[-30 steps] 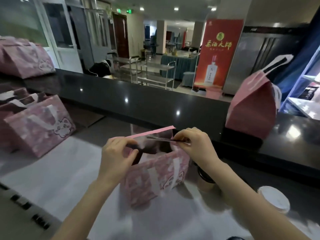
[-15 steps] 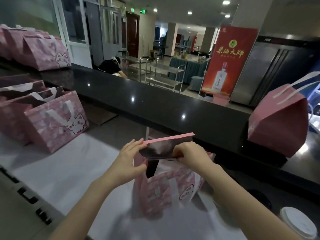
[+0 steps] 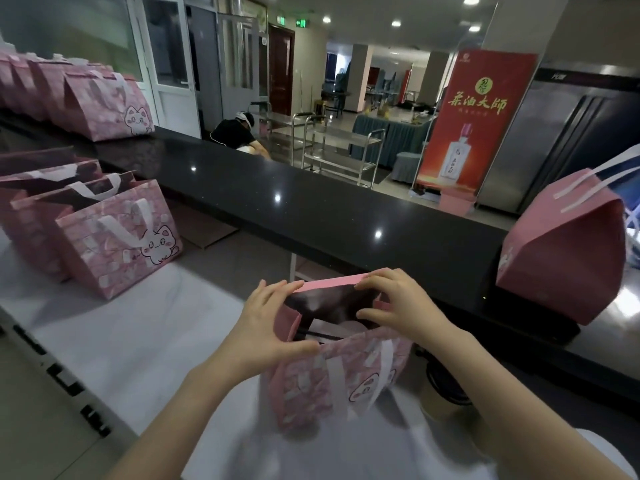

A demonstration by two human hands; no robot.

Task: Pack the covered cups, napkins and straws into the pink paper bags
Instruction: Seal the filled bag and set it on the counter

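left hand (image 3: 266, 327) grips pink bag (image 3: 332, 386) mouth at left side, right hand (image 3: 401, 306) pinches far rim; bag upright on white counter (image 3: 138, 323), covered cup (image 3: 436, 403) just beside

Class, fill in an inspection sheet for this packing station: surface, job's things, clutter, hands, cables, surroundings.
Surface: white worktop in front of a black counter.
Job's things: pink bag stands open on the worktop, with something pale inside, cannot tell what; dark-lidded cup beside it on the right; open bags at left; closed bags at the counter's far left; single closed bag at its right end.
Clutter: nothing seen.
Hands: left hand and right hand both pinch the pink bag's mouth.
Cables: nothing seen.
Surroundings: red banner, steel trolley and a crouching person beyond the counter.
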